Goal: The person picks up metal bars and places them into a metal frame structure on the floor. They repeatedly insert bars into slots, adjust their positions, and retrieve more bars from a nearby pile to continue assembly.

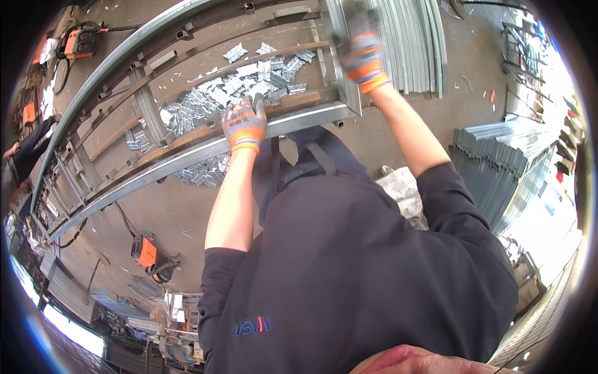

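A long metal frame (205, 149) of grey rails with brown inner bars lies across in front of me. My left hand (244, 124), in a grey and orange glove, rests on its near side, thumb apart from the other fingers; the fingertips touch the brown bar. At the frame's right end is my right hand (361, 56), gloved alike, beside the end rail (349, 87). Motion smears its fingers, so what they hold, if anything, is unclear. Many small bent metal pieces (218, 93) lie heaped within and under the frame.
Long metal profiles (411, 50) lie side by side beyond the frame's right end. Another stack of profiles (492, 162) stands at right, near a whitish sack (402, 190). Orange and black machines (146, 252) with cables stand on the floor. Another person's arm (28, 146) shows at far left.
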### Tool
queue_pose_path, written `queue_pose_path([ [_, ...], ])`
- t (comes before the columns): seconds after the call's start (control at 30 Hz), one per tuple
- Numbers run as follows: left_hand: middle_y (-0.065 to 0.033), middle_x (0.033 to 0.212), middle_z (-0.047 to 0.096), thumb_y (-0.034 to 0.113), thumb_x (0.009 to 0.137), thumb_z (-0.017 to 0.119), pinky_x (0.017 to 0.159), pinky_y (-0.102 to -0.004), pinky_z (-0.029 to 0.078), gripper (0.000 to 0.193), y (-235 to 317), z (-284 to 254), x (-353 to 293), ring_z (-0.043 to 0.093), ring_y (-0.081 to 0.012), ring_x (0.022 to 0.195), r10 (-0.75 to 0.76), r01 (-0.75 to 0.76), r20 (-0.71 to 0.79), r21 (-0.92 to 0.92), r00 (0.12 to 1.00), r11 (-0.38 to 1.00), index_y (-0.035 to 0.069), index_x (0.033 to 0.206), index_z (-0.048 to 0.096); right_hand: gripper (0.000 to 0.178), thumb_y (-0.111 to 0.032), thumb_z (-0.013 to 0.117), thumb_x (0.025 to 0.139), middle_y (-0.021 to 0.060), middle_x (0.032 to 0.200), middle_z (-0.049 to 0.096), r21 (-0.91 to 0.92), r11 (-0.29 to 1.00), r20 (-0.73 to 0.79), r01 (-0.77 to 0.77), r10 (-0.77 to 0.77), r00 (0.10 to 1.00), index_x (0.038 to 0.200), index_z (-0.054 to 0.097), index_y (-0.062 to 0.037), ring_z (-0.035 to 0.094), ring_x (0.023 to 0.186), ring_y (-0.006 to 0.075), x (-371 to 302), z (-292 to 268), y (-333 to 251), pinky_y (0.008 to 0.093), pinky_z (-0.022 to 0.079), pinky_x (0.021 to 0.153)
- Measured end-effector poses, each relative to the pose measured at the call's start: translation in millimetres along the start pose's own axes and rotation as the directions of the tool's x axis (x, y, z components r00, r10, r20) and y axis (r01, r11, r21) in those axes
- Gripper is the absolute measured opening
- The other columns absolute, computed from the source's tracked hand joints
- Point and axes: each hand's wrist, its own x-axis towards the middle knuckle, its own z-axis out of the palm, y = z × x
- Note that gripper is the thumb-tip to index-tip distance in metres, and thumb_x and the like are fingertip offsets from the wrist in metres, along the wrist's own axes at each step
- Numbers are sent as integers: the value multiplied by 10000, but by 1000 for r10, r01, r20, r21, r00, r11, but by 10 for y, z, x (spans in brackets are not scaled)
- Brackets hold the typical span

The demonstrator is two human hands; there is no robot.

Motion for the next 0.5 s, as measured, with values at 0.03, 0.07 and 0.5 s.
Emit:
queue_pose_path([
  [0.03, -196, 1157, 732, 505, 1024, 461, 993, -483, 509, 544, 0, 13, 5, 688, -377, 1090, 13, -13, 0, 24, 1000, 1000, 69, 1233, 709, 596, -351, 622, 979, 209, 1551, 473, -237, 962, 301, 133, -57, 952, 1505, 507, -97, 411, 1463, 399, 87, 175, 29, 547, 294, 1231],
  [0.07, -195, 1167, 730, 505, 1021, 469, 992, -482, 510, 542, -7, 21, -6, 688, -374, 1086, 16, -18, 35, 63, 999, 998, 66, 1227, 710, 606, -357, 613, 986, 190, 1575, 450, -170, 977, 138, 131, -108, 984, 1536, 472, -145, 385, 1485, 379, 46, 254, 91, 544, 283, 1237],
  [0.5, -172, 1146, 743, 487, 1010, 503, 1020, -465, 493, 495, 66, -35, -88, 685, -337, 1113, -24, 25, -49, 10, 998, 1000, 93, 1209, 725, 607, -419, 618, 975, 131, 1598, 438, -19, 998, 184, 62, -58, 981, 1502, 506, -138, 353, 1516, 302, 33, 463, 146, 520, 234, 1265],
])
